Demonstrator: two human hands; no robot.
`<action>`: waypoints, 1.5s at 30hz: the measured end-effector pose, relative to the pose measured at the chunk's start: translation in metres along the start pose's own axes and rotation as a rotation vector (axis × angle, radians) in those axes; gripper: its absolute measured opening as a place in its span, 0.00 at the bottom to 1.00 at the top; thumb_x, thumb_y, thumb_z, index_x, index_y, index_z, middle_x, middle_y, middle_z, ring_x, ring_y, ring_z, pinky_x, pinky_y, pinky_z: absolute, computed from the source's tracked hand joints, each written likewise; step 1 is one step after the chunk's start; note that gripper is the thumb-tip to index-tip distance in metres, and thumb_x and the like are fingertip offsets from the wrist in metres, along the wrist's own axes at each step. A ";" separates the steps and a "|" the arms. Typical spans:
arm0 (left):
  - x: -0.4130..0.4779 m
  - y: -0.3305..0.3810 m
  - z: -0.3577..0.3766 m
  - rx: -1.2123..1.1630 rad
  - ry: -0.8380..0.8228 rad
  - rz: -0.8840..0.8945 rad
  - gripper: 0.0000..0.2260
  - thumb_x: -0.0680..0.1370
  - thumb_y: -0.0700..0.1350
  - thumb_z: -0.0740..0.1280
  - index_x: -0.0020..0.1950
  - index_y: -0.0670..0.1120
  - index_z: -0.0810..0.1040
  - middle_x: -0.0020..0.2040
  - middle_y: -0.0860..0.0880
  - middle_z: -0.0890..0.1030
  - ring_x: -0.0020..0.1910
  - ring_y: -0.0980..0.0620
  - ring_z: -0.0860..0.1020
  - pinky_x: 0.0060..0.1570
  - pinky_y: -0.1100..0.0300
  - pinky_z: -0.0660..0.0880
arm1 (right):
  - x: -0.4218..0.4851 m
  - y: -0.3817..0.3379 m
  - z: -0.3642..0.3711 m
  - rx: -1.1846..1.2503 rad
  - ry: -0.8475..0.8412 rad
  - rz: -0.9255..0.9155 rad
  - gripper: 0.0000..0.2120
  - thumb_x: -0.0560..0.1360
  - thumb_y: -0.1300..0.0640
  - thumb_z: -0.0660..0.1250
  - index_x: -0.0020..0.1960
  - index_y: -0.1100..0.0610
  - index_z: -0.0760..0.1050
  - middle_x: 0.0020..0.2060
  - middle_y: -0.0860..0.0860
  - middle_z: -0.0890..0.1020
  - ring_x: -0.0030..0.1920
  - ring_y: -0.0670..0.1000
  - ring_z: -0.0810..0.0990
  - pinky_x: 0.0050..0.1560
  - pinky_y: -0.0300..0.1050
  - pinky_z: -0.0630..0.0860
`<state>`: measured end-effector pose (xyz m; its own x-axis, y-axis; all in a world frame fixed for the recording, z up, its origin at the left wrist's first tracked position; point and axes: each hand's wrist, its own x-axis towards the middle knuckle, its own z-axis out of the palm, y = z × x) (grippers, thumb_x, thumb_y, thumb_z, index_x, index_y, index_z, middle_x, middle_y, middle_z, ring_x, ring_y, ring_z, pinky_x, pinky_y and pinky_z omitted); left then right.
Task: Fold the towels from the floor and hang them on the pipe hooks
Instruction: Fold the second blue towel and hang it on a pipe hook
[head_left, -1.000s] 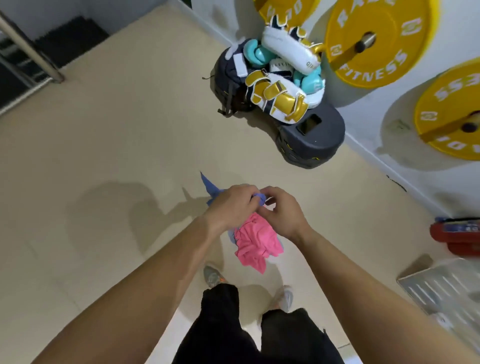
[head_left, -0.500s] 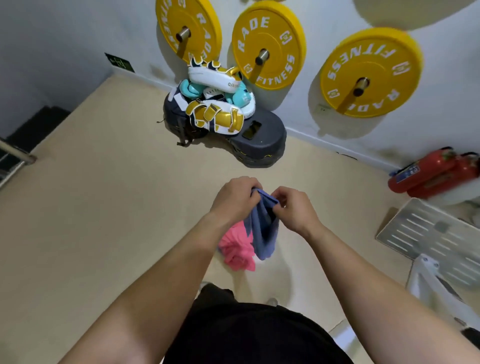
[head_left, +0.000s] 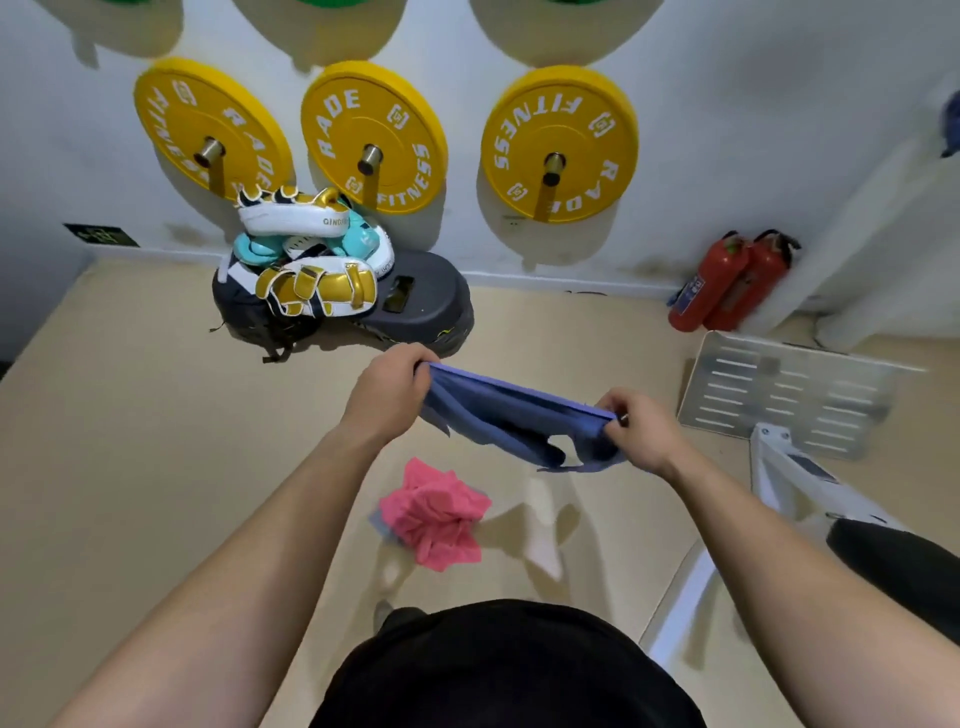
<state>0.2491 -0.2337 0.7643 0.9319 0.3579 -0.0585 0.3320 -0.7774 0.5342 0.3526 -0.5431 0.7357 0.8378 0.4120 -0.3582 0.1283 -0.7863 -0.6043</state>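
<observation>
Blue towel (head_left: 511, 415) stretched between gripping hands, left (head_left: 387, 392), right (head_left: 641, 431), pink towel (head_left: 434, 514) crumpled on floor (head_left: 130, 441)

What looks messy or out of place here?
The pink towel lies crumpled on the floor, not folded. The blue towel, held between left hand and right hand, shows a gap near its right end.

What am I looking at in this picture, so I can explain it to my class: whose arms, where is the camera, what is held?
No machine here: a person wears a camera on the head, looking down at their own arms. The left hand and right hand each grip one end of a blue towel, stretched between them. A crumpled pink towel lies on the beige floor below. Yellow weight plates hang on the wall; two red fire extinguishers are at the right.
</observation>
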 end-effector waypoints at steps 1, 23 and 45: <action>0.000 0.001 0.000 -0.004 -0.005 -0.005 0.10 0.82 0.45 0.59 0.53 0.52 0.79 0.48 0.54 0.80 0.48 0.53 0.77 0.45 0.60 0.69 | -0.003 0.000 -0.004 0.029 0.017 -0.016 0.14 0.70 0.65 0.61 0.42 0.47 0.76 0.37 0.46 0.82 0.40 0.51 0.81 0.39 0.45 0.76; -0.046 0.062 0.020 -0.091 -0.161 0.249 0.04 0.77 0.44 0.69 0.48 0.47 0.83 0.43 0.54 0.80 0.43 0.56 0.74 0.42 0.67 0.66 | -0.035 -0.043 0.017 0.071 0.006 -0.110 0.09 0.70 0.61 0.64 0.41 0.48 0.79 0.36 0.44 0.82 0.38 0.51 0.80 0.38 0.45 0.77; -0.060 0.043 0.001 -0.136 -0.191 0.026 0.14 0.79 0.41 0.67 0.63 0.52 0.76 0.42 0.54 0.78 0.42 0.56 0.76 0.41 0.62 0.70 | -0.049 -0.031 0.017 0.190 0.070 -0.130 0.04 0.73 0.54 0.72 0.42 0.46 0.81 0.31 0.45 0.79 0.33 0.45 0.77 0.37 0.40 0.70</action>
<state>0.2077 -0.2889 0.7901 0.9549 0.2242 -0.1945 0.2967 -0.7037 0.6456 0.2985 -0.5310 0.7593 0.8562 0.4662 -0.2229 0.1406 -0.6253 -0.7676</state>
